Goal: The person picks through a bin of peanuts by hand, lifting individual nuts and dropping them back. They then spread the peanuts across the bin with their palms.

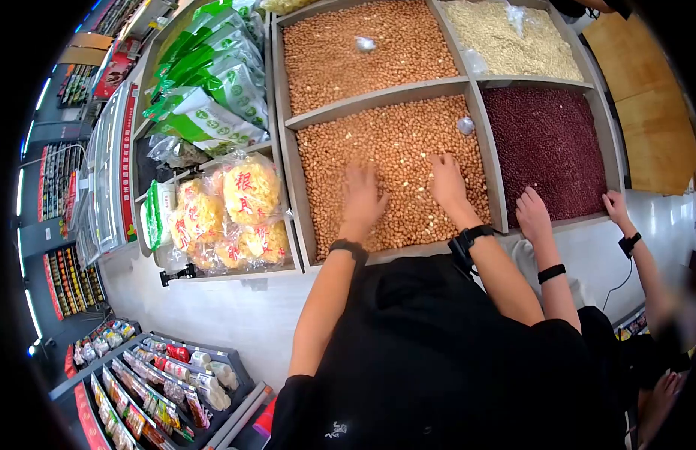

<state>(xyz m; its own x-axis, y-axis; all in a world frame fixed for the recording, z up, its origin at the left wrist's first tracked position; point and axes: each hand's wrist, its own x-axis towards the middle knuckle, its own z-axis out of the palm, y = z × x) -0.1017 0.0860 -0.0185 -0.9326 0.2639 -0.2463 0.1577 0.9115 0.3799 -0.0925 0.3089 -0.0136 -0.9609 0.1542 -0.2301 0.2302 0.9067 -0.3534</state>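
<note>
Both of my hands are over a wooden bin of loose, reddish-brown shelled peanuts [408, 142]. My left hand [365, 199] is low over the left part of the bin, its fingers blurred and its thumb held apart. At the right part, my right hand [449, 191] rests its fingertips on the peanuts, fingers apart and slightly bent. I see nothing held in either hand. Near the bin's upper right corner, a small clear plastic bundle [465, 126] lies on the peanuts.
Another person's hands [533, 211] are at the front edge of the dark red bean bin [546, 146] on my right. Behind are more peanuts [370, 67] and pale grains [505, 45]. Bagged yellow noodles [246, 196] and green-white packets [213, 112] fill the left compartments. Wooden dividers [378, 101] separate the bins.
</note>
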